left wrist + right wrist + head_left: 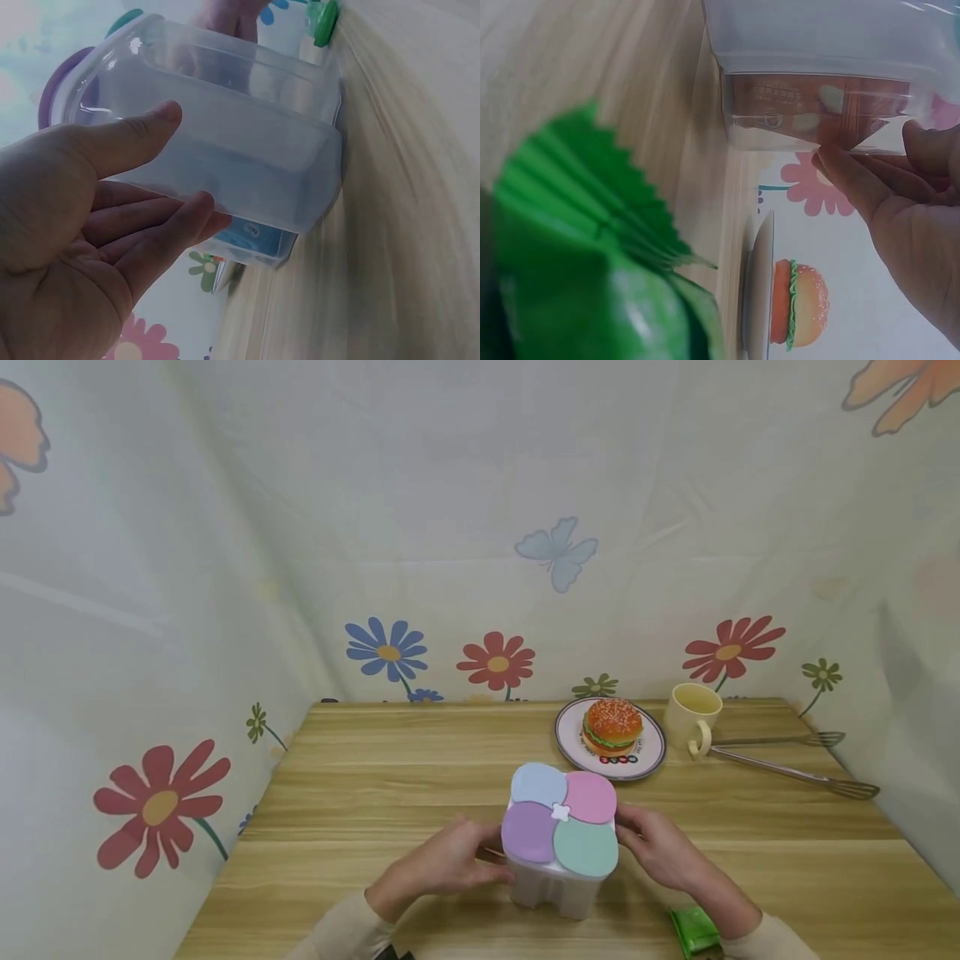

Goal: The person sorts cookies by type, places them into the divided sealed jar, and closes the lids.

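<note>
A clear plastic container [555, 889] with a lid [528, 833] of four-petal form in blue, pink, purple and green stands on the wooden table in front of me. My left hand [450, 860] holds its left side, the thumb along one wall and the fingers round the corner in the left wrist view. From the right, my right hand [660, 850] grips the opposite side with fingertips and thumb. Through the walls show a blue packet [255, 236] in the left wrist view and a reddish-brown packet [784, 109] in the right wrist view.
A green packet [696, 928] lies by my right forearm. Farther back are a plate [645, 764] bearing a hamburger [613, 723] and a yellow mug [684, 727]. Two long metal utensils [787, 770] extend right of the mug. A flowered curtain [420, 527] encloses the table.
</note>
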`<state>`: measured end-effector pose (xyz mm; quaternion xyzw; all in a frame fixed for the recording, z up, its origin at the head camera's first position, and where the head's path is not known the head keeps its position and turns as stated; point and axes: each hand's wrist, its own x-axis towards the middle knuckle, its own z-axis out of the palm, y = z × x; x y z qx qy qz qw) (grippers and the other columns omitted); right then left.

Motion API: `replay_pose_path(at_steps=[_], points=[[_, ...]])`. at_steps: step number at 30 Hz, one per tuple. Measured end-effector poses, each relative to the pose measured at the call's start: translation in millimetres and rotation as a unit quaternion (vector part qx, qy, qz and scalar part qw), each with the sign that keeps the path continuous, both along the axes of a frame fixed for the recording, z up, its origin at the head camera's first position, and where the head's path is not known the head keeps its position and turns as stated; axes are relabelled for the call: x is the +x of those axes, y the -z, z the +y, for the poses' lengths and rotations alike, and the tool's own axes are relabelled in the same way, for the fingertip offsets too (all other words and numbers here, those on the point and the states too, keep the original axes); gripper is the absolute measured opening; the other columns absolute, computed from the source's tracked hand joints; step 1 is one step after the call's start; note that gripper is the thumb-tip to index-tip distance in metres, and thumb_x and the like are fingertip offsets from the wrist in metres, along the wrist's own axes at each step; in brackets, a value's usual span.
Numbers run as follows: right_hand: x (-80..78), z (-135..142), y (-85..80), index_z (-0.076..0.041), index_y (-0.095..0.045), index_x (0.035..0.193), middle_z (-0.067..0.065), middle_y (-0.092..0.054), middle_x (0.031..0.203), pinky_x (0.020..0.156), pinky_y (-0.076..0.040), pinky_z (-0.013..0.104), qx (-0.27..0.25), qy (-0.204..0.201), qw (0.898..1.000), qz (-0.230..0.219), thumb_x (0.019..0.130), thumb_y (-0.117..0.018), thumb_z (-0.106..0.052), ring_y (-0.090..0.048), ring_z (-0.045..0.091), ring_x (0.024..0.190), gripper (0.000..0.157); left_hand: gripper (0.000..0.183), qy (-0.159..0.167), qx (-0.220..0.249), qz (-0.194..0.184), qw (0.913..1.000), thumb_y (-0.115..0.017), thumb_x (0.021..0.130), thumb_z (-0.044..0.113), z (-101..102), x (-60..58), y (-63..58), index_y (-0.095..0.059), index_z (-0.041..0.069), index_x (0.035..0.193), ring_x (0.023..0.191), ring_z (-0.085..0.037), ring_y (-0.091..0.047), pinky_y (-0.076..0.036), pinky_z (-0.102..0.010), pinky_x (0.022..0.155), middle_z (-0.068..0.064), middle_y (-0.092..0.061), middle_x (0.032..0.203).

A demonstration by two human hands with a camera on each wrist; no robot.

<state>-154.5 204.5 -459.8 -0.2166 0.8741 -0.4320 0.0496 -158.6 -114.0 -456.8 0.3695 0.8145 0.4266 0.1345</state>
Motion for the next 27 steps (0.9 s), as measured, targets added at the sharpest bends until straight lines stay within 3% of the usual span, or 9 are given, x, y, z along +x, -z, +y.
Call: replay_pose_path(at_steps=[14,27], points=[[-6.0,0.2,-2.8,0.010,-0.055,0.128,0.025,-0.062,0.125,0.093,-0.052,0.046,0.028,-0.022,0.999,0.032,0.099,-0.047,0.000,-0.058,0.041,0.118,0.032,0.034,-0.023,-0.007,0.037,0.9990,-0.082,0.078,0.013,5.2,10.7,0.2,-0.068,0.004,0.107,0.089,0.000,-0.067,-0.056,-0.017,0.077,-0.006,-0.074,0.099],[-11.2,-0.1,-3.4,0.008,-0.058,0.126,0.019,-0.065,0.123,0.095,-0.052,0.045,0.049,-0.042,0.997,0.048,0.099,-0.047,0.000,-0.058,0.035,0.117,0.030,0.033,-0.042,0.004,0.030,0.9987,-0.085,0.074,0.015,8.4,15.5,2.2,-0.070,0.005,0.102,0.086,0.001,-0.067,-0.055,-0.014,0.074,-0.003,-0.075,0.097]])
